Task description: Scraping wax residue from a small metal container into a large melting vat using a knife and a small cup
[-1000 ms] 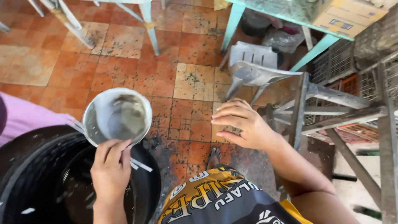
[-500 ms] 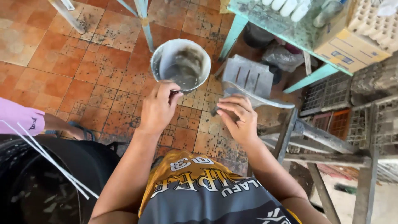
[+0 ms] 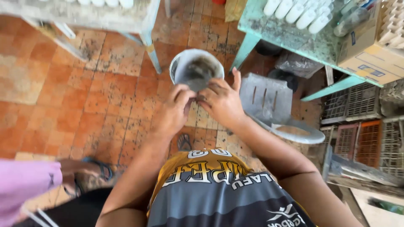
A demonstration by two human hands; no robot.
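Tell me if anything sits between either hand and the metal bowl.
Nothing visible does. The left hand and the right hand both grip the near rim of the metal bowl, fingers directly on it. The grey plastic chair stands off to the right, apart from the bowl.

Left hand point(image 3: 173, 110), right hand point(image 3: 221, 101), fingertips together

open tiled floor point(image 3: 84, 96) lies left; grey plastic chair point(image 3: 269, 101) and green table point(image 3: 290, 35) crowd right.
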